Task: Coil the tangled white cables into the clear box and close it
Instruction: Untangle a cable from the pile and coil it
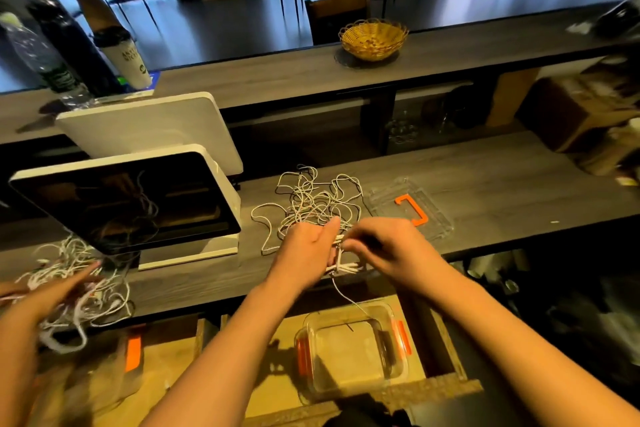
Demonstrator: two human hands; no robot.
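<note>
Grey wood-grain counter (485,184) carries the tangled white cables (311,201), heaped just beyond both hands. Left hand (304,246) is closed around a small wound bundle (341,262), its long axis running roughly up and down between the hands; right hand (384,243) pinches a strand at the bundle's top. Clear box (349,350) sits open below, nearer the body, a loose strand trailing down towards it. Its lid (410,208) lies right of the tangle.
</note>
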